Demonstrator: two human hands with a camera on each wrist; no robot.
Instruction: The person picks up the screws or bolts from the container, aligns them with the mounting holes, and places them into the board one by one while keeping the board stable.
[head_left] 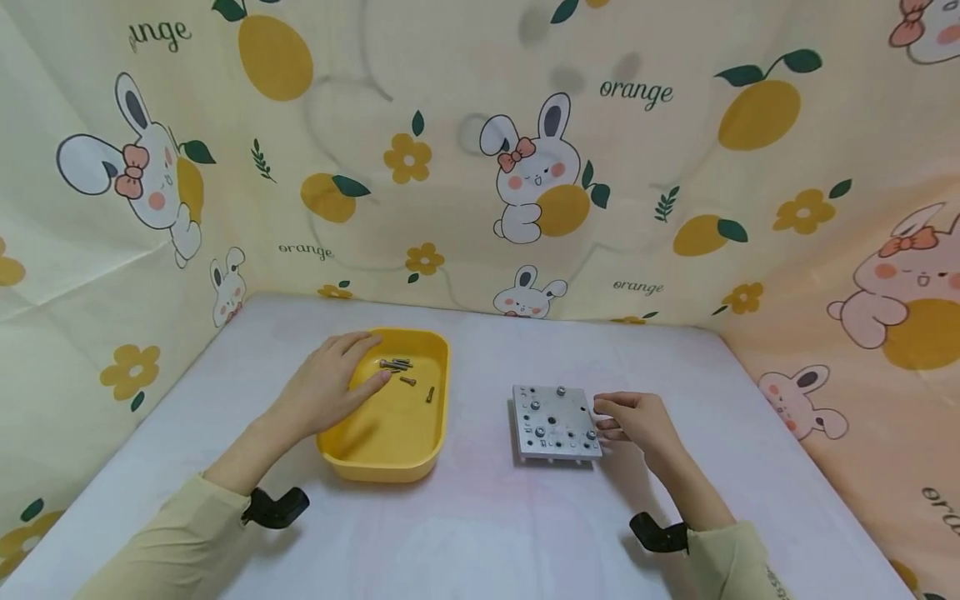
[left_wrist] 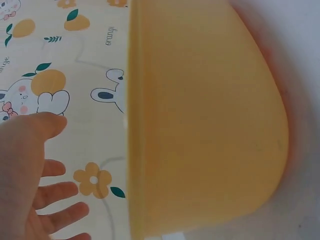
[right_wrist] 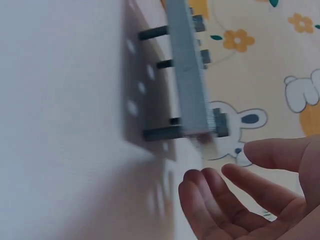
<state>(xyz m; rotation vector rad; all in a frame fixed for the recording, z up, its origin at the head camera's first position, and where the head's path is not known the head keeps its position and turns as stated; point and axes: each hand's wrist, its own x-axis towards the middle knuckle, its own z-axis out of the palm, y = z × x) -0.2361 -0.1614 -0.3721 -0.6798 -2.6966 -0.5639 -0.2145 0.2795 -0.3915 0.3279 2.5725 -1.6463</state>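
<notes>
My left hand [head_left: 324, 387] is spread over the left side of a yellow plastic tray [head_left: 401, 429], fingers stretched and holding nothing. Several small metal screws [head_left: 395, 365] lie near the tray's far end, close to its fingertips. A square silvery metal plate [head_left: 570, 421] with rows of holes has several bolts in it. In the right wrist view the bolt shanks [right_wrist: 162, 133] stick out below the plate, which stands raised off the table. Just beside the plate's right edge is my right hand [head_left: 637, 423], fingers loosely bent, with a small gap to the plate [right_wrist: 187, 75].
A white-covered table [head_left: 480, 525] carries the tray on the left and the plate on the right. Printed cloth walls [head_left: 450, 208] with rabbits and oranges enclose its back and sides. A black wrist camera [head_left: 277, 508] sits on the left wrist, another [head_left: 658, 533] on the right.
</notes>
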